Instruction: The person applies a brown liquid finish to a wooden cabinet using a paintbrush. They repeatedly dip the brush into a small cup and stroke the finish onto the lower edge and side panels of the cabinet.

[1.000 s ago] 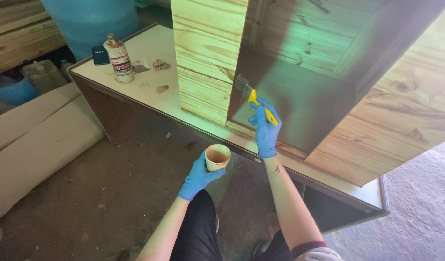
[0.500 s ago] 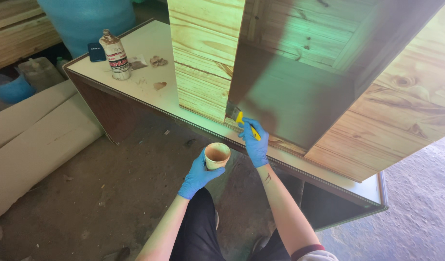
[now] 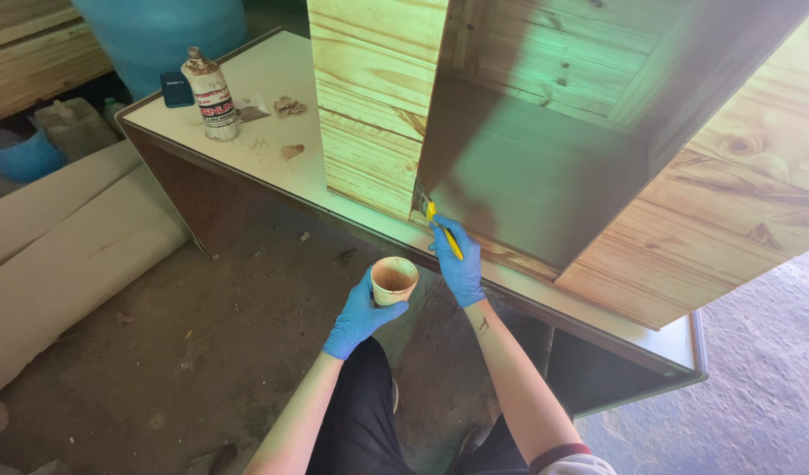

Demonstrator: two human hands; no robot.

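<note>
Against cabinet point(image 3: 528, 176), right hand point(image 3: 462, 268) gripping brush point(image 3: 438, 224)

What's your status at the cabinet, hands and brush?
Left hand holds small cup. Right hand grips yellow-handled brush, bristles at wooden cabinet lower corner. Nothing in the way.

gloves point(image 3: 462, 268) blue | brush handle point(image 3: 446, 236) yellow | cup point(image 3: 393, 281) tan | barrel point(image 3: 163, 35) blue

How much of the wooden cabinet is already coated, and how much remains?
Done: the dark inner panel. In hand: the right hand works the yellow-handled brush at its lower corner; the left hand holds a small cup. Left: the pale pine boards outside.
</note>
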